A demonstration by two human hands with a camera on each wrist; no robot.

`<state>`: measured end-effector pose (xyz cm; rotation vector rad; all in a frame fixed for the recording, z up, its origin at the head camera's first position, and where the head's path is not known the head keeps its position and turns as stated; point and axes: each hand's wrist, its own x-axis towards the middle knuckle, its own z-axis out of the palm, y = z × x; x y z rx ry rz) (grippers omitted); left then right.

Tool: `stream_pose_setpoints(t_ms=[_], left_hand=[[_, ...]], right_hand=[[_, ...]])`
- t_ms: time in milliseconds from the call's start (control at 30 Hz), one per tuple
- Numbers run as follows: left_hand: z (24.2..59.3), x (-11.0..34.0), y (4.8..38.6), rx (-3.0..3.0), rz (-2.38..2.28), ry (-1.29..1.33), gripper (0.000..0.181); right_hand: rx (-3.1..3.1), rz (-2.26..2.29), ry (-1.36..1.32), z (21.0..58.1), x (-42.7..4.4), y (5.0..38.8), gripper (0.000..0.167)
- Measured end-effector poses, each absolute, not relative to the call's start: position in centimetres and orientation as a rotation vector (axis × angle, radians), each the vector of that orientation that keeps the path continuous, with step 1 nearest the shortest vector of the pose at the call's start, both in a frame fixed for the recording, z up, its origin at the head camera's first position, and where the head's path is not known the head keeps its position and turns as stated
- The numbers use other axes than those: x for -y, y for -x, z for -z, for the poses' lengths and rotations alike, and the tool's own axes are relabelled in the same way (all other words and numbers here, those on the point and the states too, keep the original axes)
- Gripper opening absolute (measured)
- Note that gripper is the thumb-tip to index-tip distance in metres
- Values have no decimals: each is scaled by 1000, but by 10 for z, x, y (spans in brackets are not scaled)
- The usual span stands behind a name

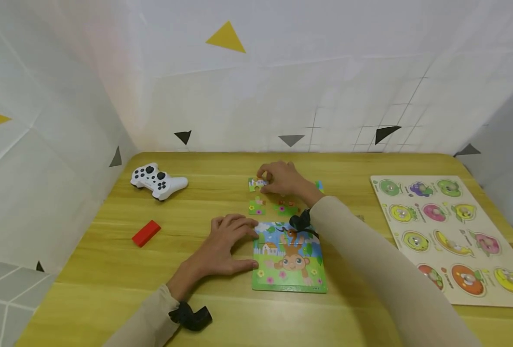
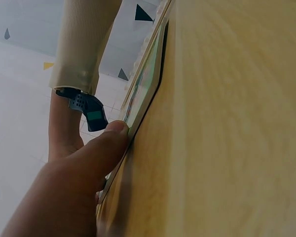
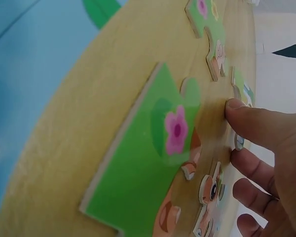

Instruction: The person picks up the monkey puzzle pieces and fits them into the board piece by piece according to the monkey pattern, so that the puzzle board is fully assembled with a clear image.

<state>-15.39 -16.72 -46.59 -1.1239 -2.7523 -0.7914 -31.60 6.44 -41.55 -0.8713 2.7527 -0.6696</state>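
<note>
A: What lay on the left of the table (image 1: 109, 289)?

B: A white game controller (image 1: 158, 182) at the far left, with a red block (image 1: 146, 234) nearer.

A: And the left hand (image 1: 226, 246)?

B: Its grip was released: spread fingers and thumb touched the left edge of the monkey puzzle board (image 1: 289, 262), which lay flat near the middle.

A: Where were the loose pieces?

B: Just beyond that board. A fence-patterned piece (image 1: 255, 185) lay far left among them, a flowered piece (image 1: 255, 208) nearer, and a green piece (image 1: 285, 210) right of that one.

A: The right hand (image 1: 284, 179)?

B: It reached over them, thumb and forefinger bent at the fence-patterned piece. Whether they grasped it, I couldn't tell.

A: Farthest right?

B: A pale fruit board (image 1: 449, 225), well apart from the pieces.
</note>
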Motion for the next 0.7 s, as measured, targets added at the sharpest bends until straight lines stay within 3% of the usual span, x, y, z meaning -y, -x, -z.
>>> stream_pose_setpoints(t_ms=[700], left_hand=[[467, 167, 155, 2755, 785, 1115, 50]], right_hand=[[-2665, 767, 881, 420, -70, 321, 41]])
